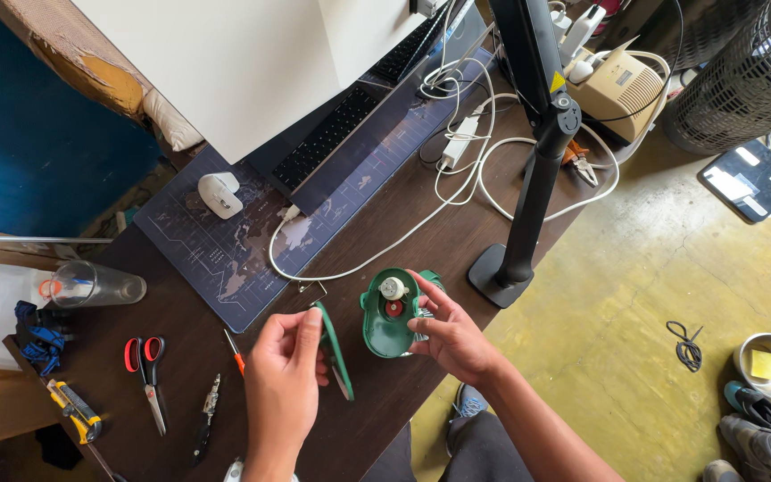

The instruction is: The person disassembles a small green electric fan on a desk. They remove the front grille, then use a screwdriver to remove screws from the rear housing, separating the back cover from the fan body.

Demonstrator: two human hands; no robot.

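left hand (283, 366) holds green cover (334, 348); right hand (453, 337) green housing (389, 314).

scissors (146, 368) | glass tumbler (95, 286) | white mouse (219, 194) | keyboard (327, 136) | monitor stand (528, 178)

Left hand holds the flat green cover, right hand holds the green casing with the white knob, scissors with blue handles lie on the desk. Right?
Not quite: the head view shows the scissors with red and black handles, not blue. The left hand does hold the green cover, the right hand the green casing.
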